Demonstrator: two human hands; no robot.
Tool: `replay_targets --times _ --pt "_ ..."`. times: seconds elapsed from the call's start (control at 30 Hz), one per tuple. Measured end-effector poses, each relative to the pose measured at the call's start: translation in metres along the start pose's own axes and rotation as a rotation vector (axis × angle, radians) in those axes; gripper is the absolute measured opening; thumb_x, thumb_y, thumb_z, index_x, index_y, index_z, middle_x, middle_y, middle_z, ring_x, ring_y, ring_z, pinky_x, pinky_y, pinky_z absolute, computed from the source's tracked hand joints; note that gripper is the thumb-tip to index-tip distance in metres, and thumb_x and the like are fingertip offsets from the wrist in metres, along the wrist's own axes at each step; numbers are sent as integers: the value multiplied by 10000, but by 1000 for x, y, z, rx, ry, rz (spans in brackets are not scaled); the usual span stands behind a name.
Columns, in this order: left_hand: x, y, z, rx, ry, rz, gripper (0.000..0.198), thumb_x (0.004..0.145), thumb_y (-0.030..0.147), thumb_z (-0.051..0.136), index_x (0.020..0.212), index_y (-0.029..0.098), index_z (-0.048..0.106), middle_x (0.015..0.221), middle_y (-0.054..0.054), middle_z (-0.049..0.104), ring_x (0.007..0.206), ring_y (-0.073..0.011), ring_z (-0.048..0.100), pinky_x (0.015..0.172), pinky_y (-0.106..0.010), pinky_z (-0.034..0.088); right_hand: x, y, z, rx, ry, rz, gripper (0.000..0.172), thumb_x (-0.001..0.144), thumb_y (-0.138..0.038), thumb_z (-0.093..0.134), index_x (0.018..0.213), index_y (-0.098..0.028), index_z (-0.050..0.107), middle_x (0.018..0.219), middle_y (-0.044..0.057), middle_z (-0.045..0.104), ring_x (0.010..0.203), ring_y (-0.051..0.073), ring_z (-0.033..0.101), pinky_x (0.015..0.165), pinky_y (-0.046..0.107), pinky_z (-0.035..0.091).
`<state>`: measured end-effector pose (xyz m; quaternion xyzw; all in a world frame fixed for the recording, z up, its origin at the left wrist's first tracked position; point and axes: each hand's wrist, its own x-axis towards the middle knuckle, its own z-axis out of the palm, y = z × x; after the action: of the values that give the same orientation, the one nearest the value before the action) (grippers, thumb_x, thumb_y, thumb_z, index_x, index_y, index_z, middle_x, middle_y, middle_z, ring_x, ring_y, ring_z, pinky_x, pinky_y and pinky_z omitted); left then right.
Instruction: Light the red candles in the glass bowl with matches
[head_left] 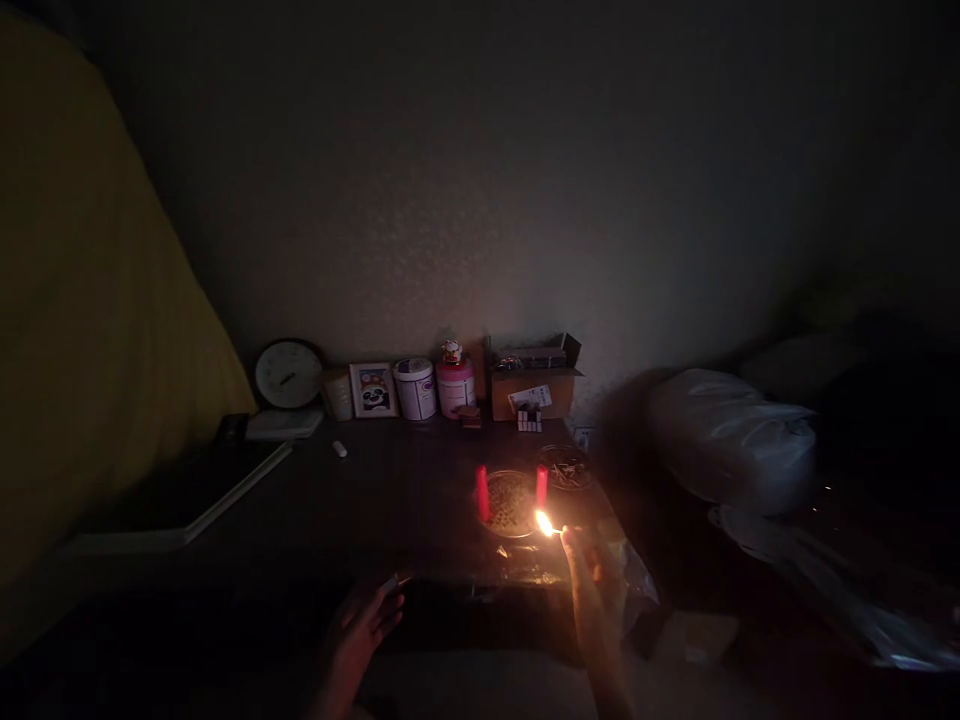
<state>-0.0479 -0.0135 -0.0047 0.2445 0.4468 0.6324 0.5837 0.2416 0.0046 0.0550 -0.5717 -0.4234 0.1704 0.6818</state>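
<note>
My right hand (589, 570) pinches a burning match (556, 531) near the table's front right. Its flame is just below and in front of a red candle (541, 487); I cannot tell whether they touch. Another red candle (482, 494) stands at the left of a round dish (510, 535) filled with grain-like bits. Neither candle shows a flame on top. My left hand (367, 620) is in front of the table edge, its fingers curled around a small dark matchbox (389, 584), dimly seen, with a thin stick end beside it.
Behind the candles lies a dish of dark sticks (565, 468). Small boxes (529, 419), an open carton (532, 392), two tubs (415, 390), a panda picture (374, 392) and a clock (289, 374) line the wall. White bags (731, 435) are at right.
</note>
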Motion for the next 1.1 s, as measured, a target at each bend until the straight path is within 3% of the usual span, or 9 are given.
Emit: replay_targets --times 0.2,0.37,0.73,0.93,1.1 --pt "-1 -4 -12 -109 -36 -73 375 460 393 818 789 240 724 903 -56 748 803 -257 665 715 -376 525 0 10 -1 6 -80 69 250 771 -441 593 831 -206 655 795 8 636 740 160 548 663 267 429" --pt "-5 -5 -16 -43 -69 -56 355 557 395 754 874 246 692 1011 -84 719 918 -300 640 821 -449 485 2 8 -3 60 -187 107 297 777 -456 580 817 -170 645 781 28 647 761 177 586 659 266 451" --pt "-12 1 -6 -26 -55 -51 385 534 408 777 864 232 684 964 -88 730 848 -288 657 775 -437 496 2 5 -2 53 -179 99 296 758 -460 592 791 -169 638 786 32 646 779 177 578 672 263 457" --pt "-12 5 2 -86 5 -124 427 409 398 846 766 224 688 865 -70 746 740 -269 661 692 -409 497 2 4 -1 85 -190 66 270 766 -434 597 791 -167 628 767 24 636 750 161 575 661 250 458" --pt "-13 3 0 -59 -27 -112 409 468 404 827 817 237 693 912 -57 742 797 -259 659 732 -390 492 1 5 -2 40 -182 -29 257 771 -429 587 774 -175 626 764 24 626 761 167 572 678 262 460"
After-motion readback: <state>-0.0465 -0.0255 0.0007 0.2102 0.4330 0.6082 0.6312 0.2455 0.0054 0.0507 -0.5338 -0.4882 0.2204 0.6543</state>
